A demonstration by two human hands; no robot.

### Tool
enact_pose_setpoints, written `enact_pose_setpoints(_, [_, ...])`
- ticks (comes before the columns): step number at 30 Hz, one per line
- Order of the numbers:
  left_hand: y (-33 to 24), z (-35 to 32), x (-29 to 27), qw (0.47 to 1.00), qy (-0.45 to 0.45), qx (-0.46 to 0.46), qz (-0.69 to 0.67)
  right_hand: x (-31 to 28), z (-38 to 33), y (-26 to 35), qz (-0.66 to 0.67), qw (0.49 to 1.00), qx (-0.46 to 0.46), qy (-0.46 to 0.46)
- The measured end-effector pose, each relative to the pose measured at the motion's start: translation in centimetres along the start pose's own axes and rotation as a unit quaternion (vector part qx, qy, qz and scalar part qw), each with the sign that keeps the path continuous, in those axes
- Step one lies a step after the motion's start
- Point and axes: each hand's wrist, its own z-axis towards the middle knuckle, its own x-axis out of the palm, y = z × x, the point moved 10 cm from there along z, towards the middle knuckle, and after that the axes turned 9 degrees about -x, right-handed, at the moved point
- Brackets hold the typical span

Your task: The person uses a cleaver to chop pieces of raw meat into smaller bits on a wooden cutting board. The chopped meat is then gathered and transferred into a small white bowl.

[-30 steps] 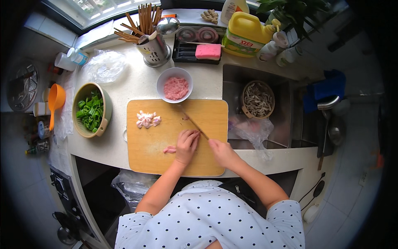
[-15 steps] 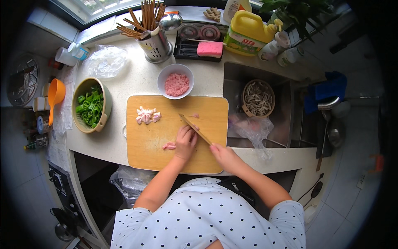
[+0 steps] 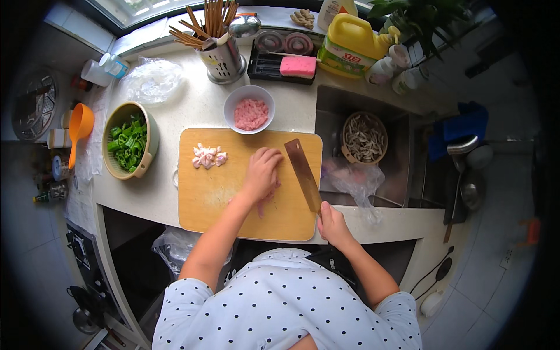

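Here, cleaver (image 3: 303,173) in right hand (image 3: 335,225).

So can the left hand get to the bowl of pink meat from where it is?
Probably yes. The left hand is over the cutting board, close to the white bowl. Nothing seems to stand between them, and the cleaver is off to the right.

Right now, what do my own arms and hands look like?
Your left hand and right hand wear no gloves; both forearms are bare, with no watch or bracelet visible. The short white sleeves have small dark polka dots. Whether the fingers carry a ring, I can't tell.
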Motion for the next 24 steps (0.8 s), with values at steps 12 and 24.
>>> enact_pose_setpoints(12, [0.4, -4.6, -1.5, 0.997, 0.009, -0.054, -0.056, 1.7, -0.1, 3.2, -0.088, 0.994, -0.069, 0.014])
enact_pose_setpoints(24, [0.0, -6.8, -0.2, 0.996, -0.055, -0.056, -0.042, 2.3, 0.1, 7.1, -0.330, 0.932, -0.127, 0.081])
